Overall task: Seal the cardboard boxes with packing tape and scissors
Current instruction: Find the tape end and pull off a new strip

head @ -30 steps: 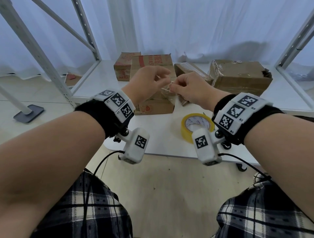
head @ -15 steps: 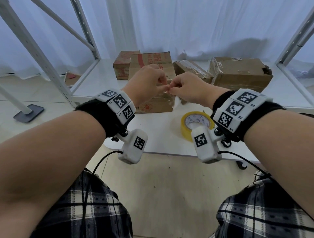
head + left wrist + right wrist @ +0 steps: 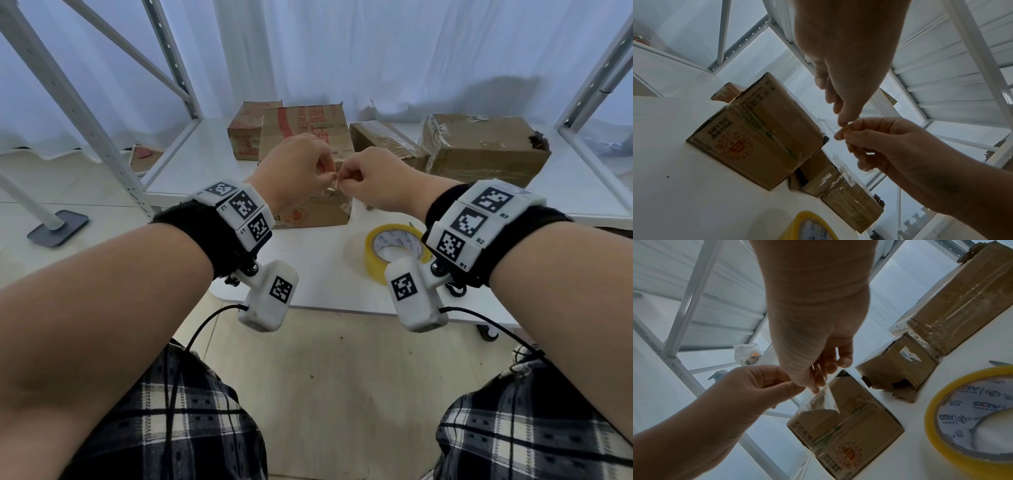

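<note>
Cardboard boxes stand in a loose row across the white table (image 3: 191, 164). Farthest left is a small box with red print (image 3: 248, 133), and just beside it, nearer the person, the printed box (image 3: 308, 126) with clear tape already over its edges. Above that box the left hand (image 3: 291, 171) is raised, fingers curled, its thumb and forefinger pinching a strip of clear tape (image 3: 824, 395). The right hand (image 3: 373, 185) meets it fingertip to fingertip and pinches the same strip; in the right wrist view the film hangs from the pinch as a crumpled flap down toward the printed box's top corner. Whether its lower end is stuck to the box cannot be told. Right of the hands lies a low flat box (image 3: 383, 142) with a torn end, touching a large taped box (image 3: 486, 147) whose far corner is ragged. At the table's near edge, below the right hand, the yellow roll of packing tape (image 3: 376, 260) lies flat. A grey metal tip (image 3: 999, 363) shows just behind the roll; too little is seen to name it.
</note>
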{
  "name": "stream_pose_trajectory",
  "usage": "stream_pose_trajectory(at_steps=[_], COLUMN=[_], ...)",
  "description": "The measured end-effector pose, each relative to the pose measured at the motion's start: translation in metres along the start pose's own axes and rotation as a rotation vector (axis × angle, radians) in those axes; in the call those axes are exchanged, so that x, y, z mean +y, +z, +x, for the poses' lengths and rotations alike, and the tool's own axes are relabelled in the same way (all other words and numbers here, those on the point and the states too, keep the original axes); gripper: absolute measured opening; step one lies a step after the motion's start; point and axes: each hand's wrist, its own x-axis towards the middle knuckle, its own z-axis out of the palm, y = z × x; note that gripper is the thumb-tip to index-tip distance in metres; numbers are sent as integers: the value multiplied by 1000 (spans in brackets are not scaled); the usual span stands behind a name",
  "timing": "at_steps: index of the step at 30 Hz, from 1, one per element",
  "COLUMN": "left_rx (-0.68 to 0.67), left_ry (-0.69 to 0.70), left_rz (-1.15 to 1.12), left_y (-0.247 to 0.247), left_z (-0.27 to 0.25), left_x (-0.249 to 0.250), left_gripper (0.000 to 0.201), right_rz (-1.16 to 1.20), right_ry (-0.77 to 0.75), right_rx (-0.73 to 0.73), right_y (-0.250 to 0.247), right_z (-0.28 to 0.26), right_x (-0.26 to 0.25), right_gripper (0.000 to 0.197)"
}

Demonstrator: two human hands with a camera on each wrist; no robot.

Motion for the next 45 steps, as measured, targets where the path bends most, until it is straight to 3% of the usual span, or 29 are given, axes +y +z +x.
stream_pose_trajectory(at_steps=[7,9,12,14,17,23,30,33,39,45], left_rx=[-77,-121,-40,-8,-93,-144,-159,-143,-122,-113], left_ry=[15,-41,-199,-206,-172,-110,-126,-104,35,11], left_rz=[-10,-109,-282,-340,-363,-443,-530,-481,-177,-114], left_y=[2,-1,-19,-29,-24,2,2,3,6,5], left_z=[0,-1,-4,-8,-13,0,0,1,0,2], left_x=[0,-1,-17,-32,-30,0,-6,-9,-10,-9], left_gripper=[9,11,14,16,13,13,7,11,15,15], right_rz=[58,27,-179,-120,100,106,77,55,67,90], right_ry=[12,19,101,178,188,38,11,23,55,49], right_rx=[24,-33,-190,-123,38,-9,1,-1,-17,-10], right_y=[0,-3,-12,-26,-35,-6,3,4,7,6], right_z=[2,-1,-15,-24,-27,-9,-3,-1,4,1], right_x=[1,9,37,55,54,14,6,6,7,8], right_gripper=[25,24,23,20,21,32,24,23,22,24])
